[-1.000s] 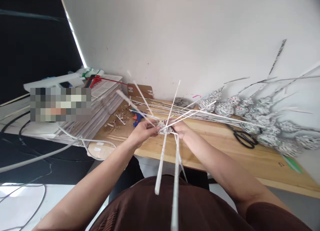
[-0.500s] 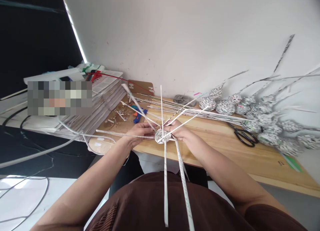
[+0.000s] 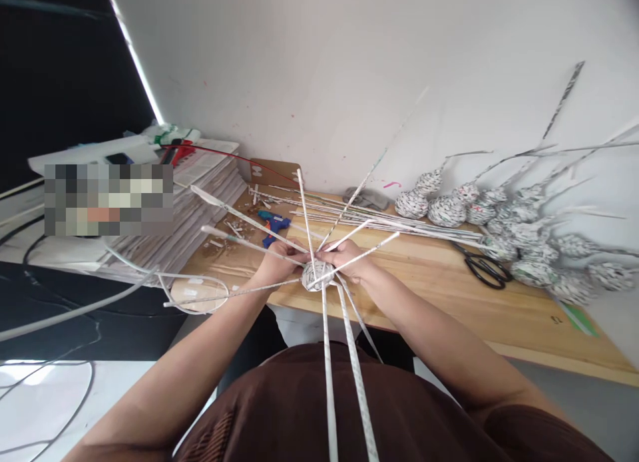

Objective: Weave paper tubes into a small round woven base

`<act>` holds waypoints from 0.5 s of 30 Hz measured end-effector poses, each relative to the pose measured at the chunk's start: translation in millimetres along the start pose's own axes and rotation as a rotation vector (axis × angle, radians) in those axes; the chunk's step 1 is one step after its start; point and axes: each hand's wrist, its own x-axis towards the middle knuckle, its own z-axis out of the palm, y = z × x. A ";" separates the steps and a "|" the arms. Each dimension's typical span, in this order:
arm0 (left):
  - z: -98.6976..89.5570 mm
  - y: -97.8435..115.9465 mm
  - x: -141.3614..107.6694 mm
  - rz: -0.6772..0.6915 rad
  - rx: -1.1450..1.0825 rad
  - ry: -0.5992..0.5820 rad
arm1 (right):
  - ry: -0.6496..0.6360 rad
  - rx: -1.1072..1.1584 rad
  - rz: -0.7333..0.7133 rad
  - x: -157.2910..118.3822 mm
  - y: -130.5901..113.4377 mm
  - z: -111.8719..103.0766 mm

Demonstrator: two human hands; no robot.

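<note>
A small round piece woven from rolled paper strips [image 3: 316,275] is between my hands above the table's front edge. Long pale paper sticks spread from it in several directions, some down over my brown shirt. My left hand [image 3: 280,262] is closed at its left side, the fingers pinching a stick close to the weave. At the upper right side, my right hand [image 3: 347,258] pinches the strips at the rim. One speckled stick [image 3: 359,190] points up and to the right from between the hands.
Several woven paper gourds [image 3: 446,210] line the table's right side, near black scissors [image 3: 486,269]. A bundle of paper sticks [image 3: 409,226] lies behind my hands. A blue glue gun [image 3: 274,228] and a paper stack [image 3: 214,206] are at left.
The woven piece has turned a little and its sticks point in new directions. A speckled stick now rises steeply to the upper right. My left hand's fingers are more curled.
</note>
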 end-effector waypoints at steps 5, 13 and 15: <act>-1.5 -3.1 -4.5 0.035 -0.044 -0.045 | 0.038 0.032 -0.013 -5.2 -0.1 1.2; -1.9 5.9 -7.0 0.002 0.094 -0.085 | 0.066 -0.092 -0.037 -5.9 0.6 1.8; -3.3 6.1 -7.7 0.060 0.158 -0.035 | 0.035 -0.047 -0.013 -9.3 -0.2 1.4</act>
